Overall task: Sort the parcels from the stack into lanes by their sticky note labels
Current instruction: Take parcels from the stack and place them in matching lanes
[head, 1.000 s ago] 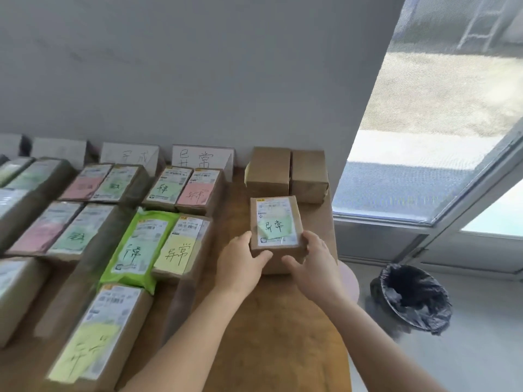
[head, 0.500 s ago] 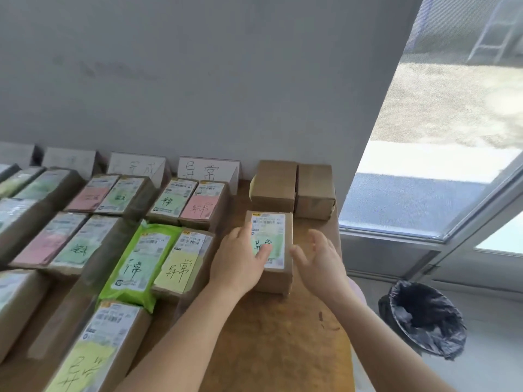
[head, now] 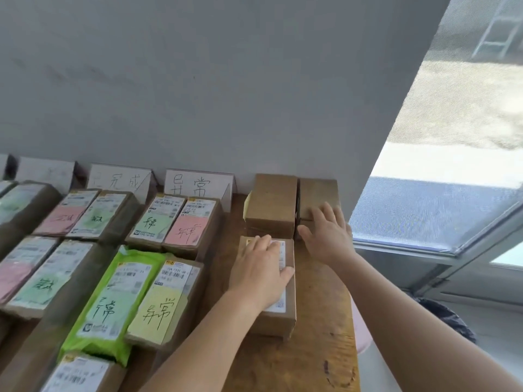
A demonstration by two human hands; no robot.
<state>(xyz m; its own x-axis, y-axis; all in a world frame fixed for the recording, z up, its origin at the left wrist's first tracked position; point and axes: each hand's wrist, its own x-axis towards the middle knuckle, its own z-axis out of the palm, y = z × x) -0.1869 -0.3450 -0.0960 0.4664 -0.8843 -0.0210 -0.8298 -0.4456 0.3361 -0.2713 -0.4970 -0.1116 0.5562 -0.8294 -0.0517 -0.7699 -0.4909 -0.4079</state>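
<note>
At centre frame, the left hand (head: pixel 261 274) lay flat, fingers spread, on a plain cardboard parcel (head: pixel 278 315) resting on the grainy wooden counter (head: pixel 319 349). The right hand (head: pixel 328 236) reached open onto a smooth brown box (head: pixel 317 193). A white card (head: pixel 198 183) read 异常.

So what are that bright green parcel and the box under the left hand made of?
The green parcel looks like a soft plastic mailer bag: glossy, wrinkled, with loose crimped edges. The box under the left hand looks like plain brown cardboard: matte, flat faces, sharp folded corners. Both carry printed paper labels, and the green one a sticky note.
</note>
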